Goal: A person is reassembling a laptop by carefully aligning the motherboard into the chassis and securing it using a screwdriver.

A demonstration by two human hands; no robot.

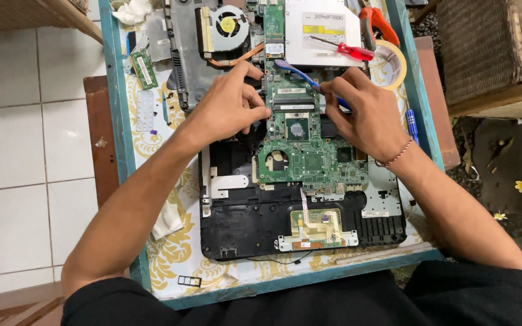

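Both hands are down on the green motherboard (309, 154), which lies in the black laptop base (255, 223) at the middle of the worktop (152, 139), toward its near edge. The left hand (228, 102) has its fingers curled, the tips pressing the board's upper left edge. The right hand (367, 111) is closed around a blue-handled tool (297, 73), the handle slanting toward the far edge. Near that far edge sit 1 cooling fan (229, 25), a silver optical drive (315, 30) and a red screwdriver (344, 49).
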